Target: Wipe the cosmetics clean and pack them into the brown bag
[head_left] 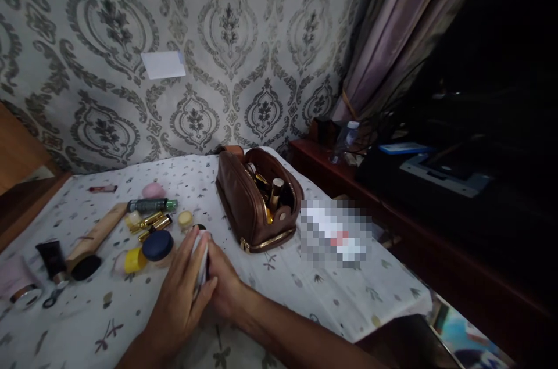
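My left hand (179, 285) and my right hand (226, 282) are pressed around a small pale item (201, 267) with a dark end. My fingers cover most of it, so its exact kind is hidden. Just beyond them stands an open brown toiletry bag (239, 203), with a gold-capped bottle (275, 194) and other cosmetics inside. Left of my hands are a jar with a navy lid (157, 245), a yellow-capped container (134, 260), gold tubes (150, 225) and a small cream-lidded pot (185, 219).
Farther left lie a long beige tube (98, 232), a dark green-tipped bottle (150, 205), a black tube (51, 258), a pink tube (20, 285) and a pink sponge (154, 190). A blurred-out item (335, 232) is right of the bag. Dark red furniture (322, 162) borders the table's right side.
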`<state>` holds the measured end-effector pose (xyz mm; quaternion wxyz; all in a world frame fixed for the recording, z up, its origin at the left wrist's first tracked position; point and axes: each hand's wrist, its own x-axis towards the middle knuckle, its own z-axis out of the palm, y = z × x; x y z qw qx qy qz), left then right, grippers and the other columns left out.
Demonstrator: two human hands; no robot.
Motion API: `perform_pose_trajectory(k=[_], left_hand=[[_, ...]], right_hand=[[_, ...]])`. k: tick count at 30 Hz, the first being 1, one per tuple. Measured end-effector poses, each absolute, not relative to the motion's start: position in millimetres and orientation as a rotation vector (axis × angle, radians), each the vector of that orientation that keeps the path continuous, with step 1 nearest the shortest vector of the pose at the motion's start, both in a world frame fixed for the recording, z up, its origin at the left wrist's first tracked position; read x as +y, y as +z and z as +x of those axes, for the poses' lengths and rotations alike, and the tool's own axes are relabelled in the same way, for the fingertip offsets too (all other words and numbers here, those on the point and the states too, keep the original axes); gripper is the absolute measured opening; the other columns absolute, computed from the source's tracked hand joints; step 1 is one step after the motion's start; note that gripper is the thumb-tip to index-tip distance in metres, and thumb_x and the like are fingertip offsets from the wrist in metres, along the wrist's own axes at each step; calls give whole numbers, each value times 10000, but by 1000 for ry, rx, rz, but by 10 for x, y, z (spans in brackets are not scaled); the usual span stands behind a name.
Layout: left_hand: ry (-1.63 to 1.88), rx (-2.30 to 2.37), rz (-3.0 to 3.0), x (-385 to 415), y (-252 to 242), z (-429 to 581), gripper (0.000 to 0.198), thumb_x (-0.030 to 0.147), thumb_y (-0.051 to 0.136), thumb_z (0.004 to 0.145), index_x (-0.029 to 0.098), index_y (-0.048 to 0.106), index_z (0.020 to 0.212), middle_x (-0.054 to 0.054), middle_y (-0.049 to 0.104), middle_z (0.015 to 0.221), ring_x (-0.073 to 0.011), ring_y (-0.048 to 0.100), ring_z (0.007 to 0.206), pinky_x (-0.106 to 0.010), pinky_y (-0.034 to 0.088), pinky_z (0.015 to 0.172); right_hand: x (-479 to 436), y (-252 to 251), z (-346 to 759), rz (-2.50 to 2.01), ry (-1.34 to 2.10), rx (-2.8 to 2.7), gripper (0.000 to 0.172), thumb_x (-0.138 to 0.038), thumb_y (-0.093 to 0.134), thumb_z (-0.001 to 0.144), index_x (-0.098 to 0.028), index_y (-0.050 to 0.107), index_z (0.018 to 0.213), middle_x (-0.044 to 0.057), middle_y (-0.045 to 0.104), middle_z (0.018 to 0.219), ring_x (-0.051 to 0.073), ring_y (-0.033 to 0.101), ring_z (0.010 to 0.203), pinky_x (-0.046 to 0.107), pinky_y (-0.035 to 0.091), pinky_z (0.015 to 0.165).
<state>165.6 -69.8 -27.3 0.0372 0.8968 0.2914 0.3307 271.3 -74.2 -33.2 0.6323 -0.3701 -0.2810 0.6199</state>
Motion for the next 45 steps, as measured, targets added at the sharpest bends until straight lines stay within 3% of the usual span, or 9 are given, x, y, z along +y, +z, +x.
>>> perform_pose_trajectory(k=[3,7,17,23,27,32,36,41,45], left_hand=[[992,748,2862,-759,-226,1670,710,289,472,965,217,131,1583,-140,263,1623,-314,310,1472,-507,377,1159],[997,649,2944,-778,-215,1654,701,223,475,950,179,165,1578,-163,280,1611,-329,338,1456,-510,409,1137],[1144,603,2720,-635,-167,1423,566,133,431,976,246,337,1523,-77,538,1469,-208,546,1320,-316,486,1087],[1226,1200,2286,-541,0,1241,328,376,470,959,204,678,1145,-43,764,1085,-205,729,944,-255,573,816],[1261,1390,1983,-466,115,1235,368,484,501,900,192,693,1015,-36,758,957,-216,691,867,-267,539,757],[1292,1406,1804,-415,164,1256,305,456,545,875,183,666,933,-6,705,840,-187,635,782,-249,499,705],[1364,1430,1782,-381,159,1235,284,426,558,897,180,631,1018,-11,675,877,-181,625,788,-259,506,708],[1569,1438,2119,-361,81,1242,322,343,494,963,196,581,1237,-92,584,1159,-247,576,1119,-391,490,979],[1427,1279,2502,-450,-55,1325,466,243,439,996,225,403,1460,-132,473,1308,-266,490,1243,-430,455,1049]], right_hand=[[-668,-210,2794,-764,1689,-222,471,-630,454,918,-187,613,913,72,722,809,238,716,886,373,585,759],[-636,-163,2887,-625,1702,-135,408,-619,567,871,-211,582,885,64,732,825,230,713,888,374,579,750],[-663,-141,2955,-585,1730,-306,404,-602,663,816,-200,617,830,78,738,910,238,680,952,386,541,831],[-698,-128,2954,-619,1674,-224,340,-422,846,691,-204,618,818,-19,692,778,127,626,739,223,464,651],[-731,-57,2930,-656,1602,-334,365,-411,870,660,-191,623,812,-50,636,715,79,543,604,169,354,497],[-740,-11,2904,-625,1541,-441,425,-409,869,649,-183,696,965,-17,680,776,94,588,619,191,459,542],[-735,-20,2883,-638,1520,-478,372,-371,868,648,-172,709,918,14,731,817,132,670,680,235,541,654],[-757,-20,2849,-688,1456,-566,380,-368,882,643,-169,699,910,29,746,901,152,707,738,264,552,762],[-791,-44,2801,-716,1442,-644,364,-388,883,643,-169,688,858,13,727,843,138,676,729,256,544,734]])
